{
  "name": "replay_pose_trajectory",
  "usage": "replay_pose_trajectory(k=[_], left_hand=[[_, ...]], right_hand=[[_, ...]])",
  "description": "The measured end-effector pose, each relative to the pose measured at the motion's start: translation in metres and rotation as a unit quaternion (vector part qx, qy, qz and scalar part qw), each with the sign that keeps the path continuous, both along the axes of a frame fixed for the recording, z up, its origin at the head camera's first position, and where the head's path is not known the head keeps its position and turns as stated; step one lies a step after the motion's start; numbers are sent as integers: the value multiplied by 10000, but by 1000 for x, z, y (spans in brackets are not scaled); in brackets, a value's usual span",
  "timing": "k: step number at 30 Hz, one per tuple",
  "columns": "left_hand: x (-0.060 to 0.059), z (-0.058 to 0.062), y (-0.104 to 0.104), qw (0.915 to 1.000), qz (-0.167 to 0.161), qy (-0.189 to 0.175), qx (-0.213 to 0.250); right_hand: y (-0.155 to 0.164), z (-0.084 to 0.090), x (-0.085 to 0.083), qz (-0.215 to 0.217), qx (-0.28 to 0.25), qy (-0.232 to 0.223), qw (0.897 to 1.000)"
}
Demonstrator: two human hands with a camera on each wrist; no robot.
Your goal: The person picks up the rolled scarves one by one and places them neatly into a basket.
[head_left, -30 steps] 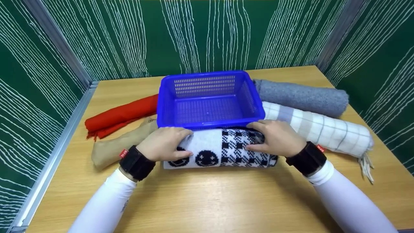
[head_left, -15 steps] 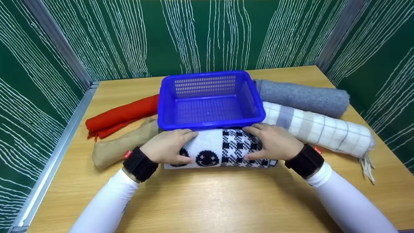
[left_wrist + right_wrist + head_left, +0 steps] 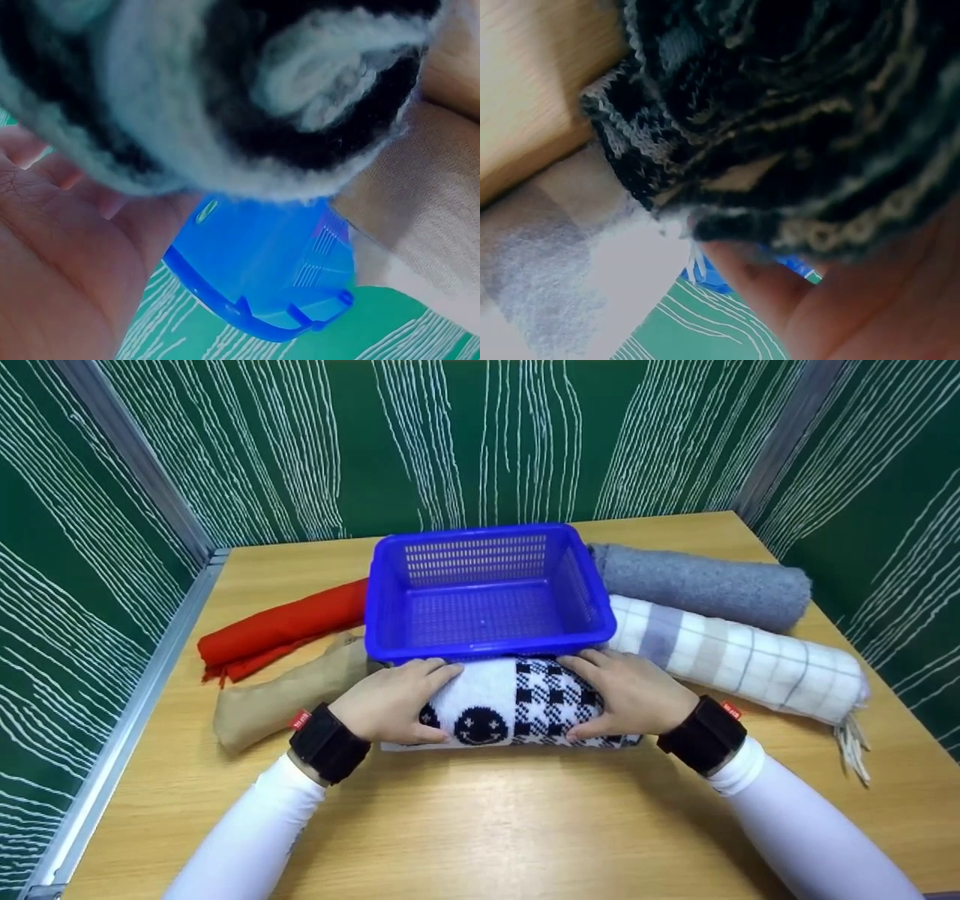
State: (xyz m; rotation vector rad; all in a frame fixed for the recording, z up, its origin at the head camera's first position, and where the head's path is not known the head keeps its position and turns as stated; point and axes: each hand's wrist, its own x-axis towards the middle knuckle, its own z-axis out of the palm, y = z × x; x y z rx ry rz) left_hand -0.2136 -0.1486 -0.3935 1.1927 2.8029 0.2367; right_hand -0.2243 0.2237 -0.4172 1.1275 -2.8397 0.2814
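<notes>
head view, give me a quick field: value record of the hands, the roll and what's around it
left hand: grips left end of black and white roll
right hand: grips its right end
roll position: on wooden table, against blue basket front wall
basket contents: nothing visible
left of basket: red roll, tan roll
right of basket: grey roll, checked roll

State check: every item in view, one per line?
Smiley scarf: rolled, gripped at both ends.
Left hand: grips it.
Right hand: grips it.
Blue basket: upright, empty.
Red scarf: rolled.
Tan scarf: rolled.
Grey scarf: rolled.
Checked scarf: rolled.
</notes>
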Motion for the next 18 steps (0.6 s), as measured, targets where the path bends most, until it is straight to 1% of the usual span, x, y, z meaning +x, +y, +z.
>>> replay_pose_trajectory(k=[6, 12, 18], left_hand=[[0, -3, 2, 10000, 66, 2, 4], [-1, -11, 4, 9998, 160, -2, -153], [-1, -16, 6, 9997, 212, -74, -138]], right_hand=[[0, -3, -2, 9, 16, -117, 9999], [-1, -7, -4, 7, 17, -255, 9997], [-1, -11, -6, -20, 69, -411, 9991]])
